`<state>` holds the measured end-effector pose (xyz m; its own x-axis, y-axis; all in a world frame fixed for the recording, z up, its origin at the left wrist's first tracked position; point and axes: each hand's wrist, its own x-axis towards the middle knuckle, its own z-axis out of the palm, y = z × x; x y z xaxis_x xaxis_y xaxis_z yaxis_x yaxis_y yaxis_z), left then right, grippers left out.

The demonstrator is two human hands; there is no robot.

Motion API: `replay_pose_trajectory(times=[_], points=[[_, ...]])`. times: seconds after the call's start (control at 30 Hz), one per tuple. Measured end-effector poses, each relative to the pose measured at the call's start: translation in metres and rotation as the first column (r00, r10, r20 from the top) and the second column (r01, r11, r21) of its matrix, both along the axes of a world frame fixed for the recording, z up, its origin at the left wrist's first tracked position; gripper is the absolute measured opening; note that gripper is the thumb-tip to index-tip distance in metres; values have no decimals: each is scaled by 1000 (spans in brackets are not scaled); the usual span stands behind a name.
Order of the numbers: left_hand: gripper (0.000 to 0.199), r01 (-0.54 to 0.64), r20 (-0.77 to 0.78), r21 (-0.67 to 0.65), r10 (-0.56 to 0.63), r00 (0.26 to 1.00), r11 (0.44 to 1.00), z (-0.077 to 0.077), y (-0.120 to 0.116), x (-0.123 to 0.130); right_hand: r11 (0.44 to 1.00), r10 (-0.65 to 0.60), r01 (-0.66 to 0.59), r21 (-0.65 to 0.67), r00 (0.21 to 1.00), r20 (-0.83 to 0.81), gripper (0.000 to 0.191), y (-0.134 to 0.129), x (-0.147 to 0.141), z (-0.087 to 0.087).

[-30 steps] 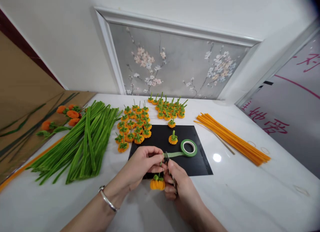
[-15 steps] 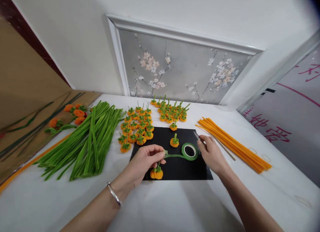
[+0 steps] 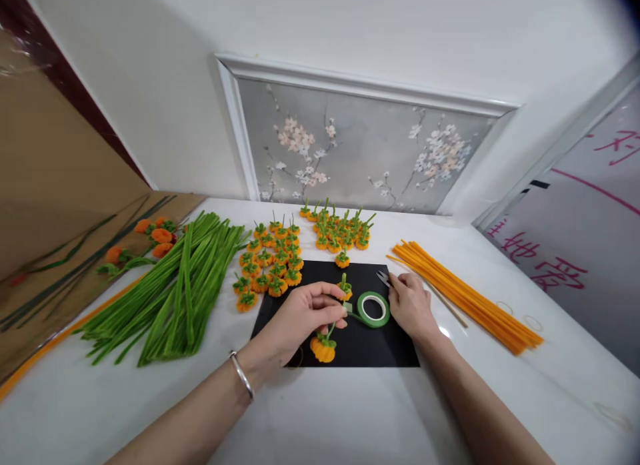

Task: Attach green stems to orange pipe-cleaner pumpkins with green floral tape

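Note:
My left hand [image 3: 313, 316] pinches the stem of an orange pipe-cleaner pumpkin [image 3: 323, 350], which hangs upright below the fingers. The end of a green tape strip [image 3: 349, 308] is at the same fingertips and runs to the green tape roll [image 3: 373, 323], which lies flat on a black mat [image 3: 370, 351]. My right hand [image 3: 413, 308] is closed around small snips [image 3: 384, 277] beside the roll, their blades apart and pointing up and left. Another pumpkin [image 3: 346, 290] stands on the mat, partly hidden behind my left fingers.
Green pipe cleaners [image 3: 175, 291] lie heaped at left, near orange-and-green flowers [image 3: 161, 235]. Several finished pumpkins stand in a left group [image 3: 273, 258] and a back group [image 3: 343, 231]. Orange pipe cleaners [image 3: 465, 295] and a thin stick [image 3: 450, 305] lie at right.
My left hand has moved right with the pumpkin, closer to the roll, and the tape between them spans less. The snips have shifted slightly left and down, their blades showing more clearly.

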<state>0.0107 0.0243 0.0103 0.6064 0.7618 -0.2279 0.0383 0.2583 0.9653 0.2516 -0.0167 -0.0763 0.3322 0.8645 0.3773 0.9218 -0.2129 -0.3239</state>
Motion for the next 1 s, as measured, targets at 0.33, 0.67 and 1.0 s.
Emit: replay_pose_trajectory(times=[0.33,0.67,1.0], points=[[40,19,-36,133,-15,999,991,0,-2,7,893,320,-437,105,456,-831,23,-25,-70,84],[36,88,11,83,-89,996,993,-7,2,-1,895,381,-432,106,620,-686,13,-18,-75,75],[35,51,19,-84,-50,999,995,-8,0,-3,765,627,-581,278,575,-525,18,-16,-73,67]])
